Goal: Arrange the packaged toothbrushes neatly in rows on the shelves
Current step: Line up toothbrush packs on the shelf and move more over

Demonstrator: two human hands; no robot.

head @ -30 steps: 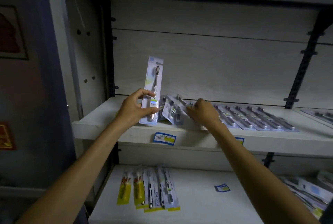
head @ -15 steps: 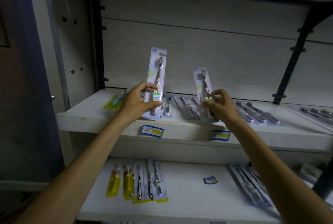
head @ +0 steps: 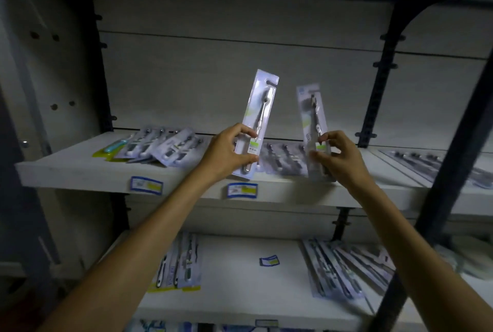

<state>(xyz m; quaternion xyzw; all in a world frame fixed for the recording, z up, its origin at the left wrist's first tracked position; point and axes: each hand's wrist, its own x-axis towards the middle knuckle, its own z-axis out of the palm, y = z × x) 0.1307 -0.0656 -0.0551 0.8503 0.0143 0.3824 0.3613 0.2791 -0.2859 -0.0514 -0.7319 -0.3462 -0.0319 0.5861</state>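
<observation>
Packaged toothbrushes, two of them, held upright above the middle shelf point(head: 80, 169). At far left, a loose fan of packs point(head: 160, 146) lying askew on that shelf. Next, left hand point(head: 229, 151) gripping the lower end of one pack point(head: 258, 121), tilted right. Then right hand point(head: 338, 157) pinching a second pack point(head: 314, 129), leaning left. Best laid flat one at a time, edges parallel to the row point(head: 282, 153) behind the hands, overlap kept even, hang-holes toward the back wall.

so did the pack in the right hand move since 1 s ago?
Yes. The right hand has lifted its toothbrush pack off the row on the upper shelf; it now stands upright above the shelf edge.
</observation>
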